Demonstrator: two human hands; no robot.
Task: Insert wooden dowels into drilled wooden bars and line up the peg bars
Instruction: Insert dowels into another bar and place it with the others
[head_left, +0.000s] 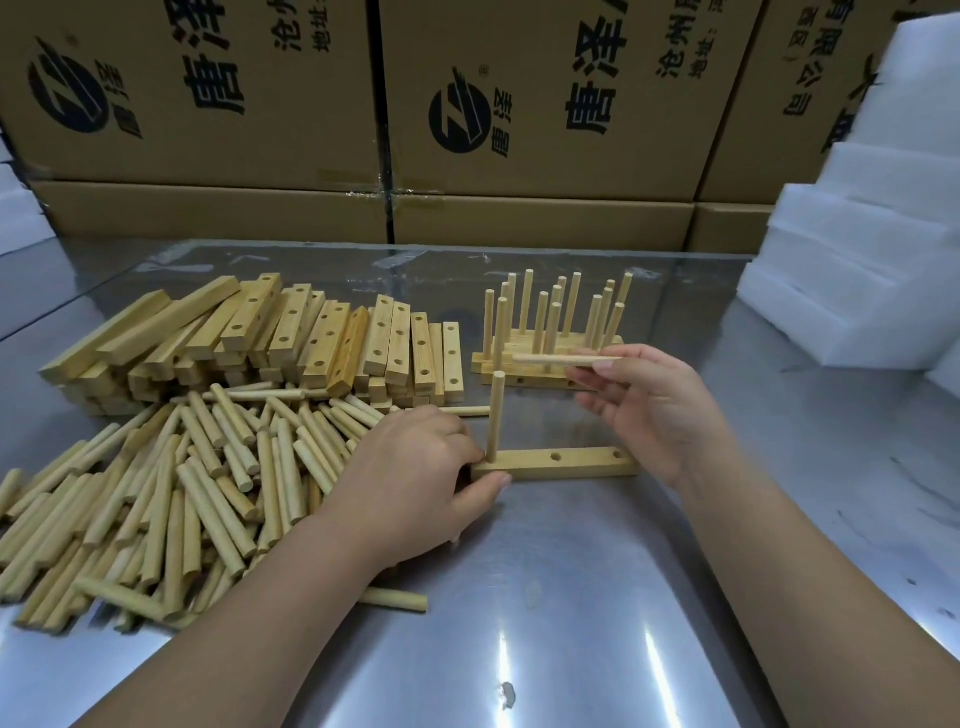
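— Where was the drilled bar (571, 462)?
— It lay flat on the steel table (571, 597), straight in front of the person, between the two hands. An upright dowel (496, 415) stood in the hole at its left end. The middle hole and the right-end hole showed open.

— What was the left hand (415, 467) doing?
— It gripped the bar's left end. The thumb pressed on the near face, and the other fingers were curled close together at the foot of the upright dowel.

— And the right hand (654, 410)?
— It hovered above the bar's right half, apart from it. It pinched a second dowel (550, 359) between thumb and fingertips, and that dowel lay level, pointing left.

— Where were the finished peg bars (550, 332)?
— Just behind, side by side and touching, with their pegs up. I couldn't count the bars.

— And the rest?
— A heap of loose dowels (182, 493) lay to the left, partly under the left forearm. A stack of drilled bars (285, 338) sat behind it. Printed cardboard boxes (545, 104) stood along the far edge, with white foam blocks (857, 260) piled on the right.
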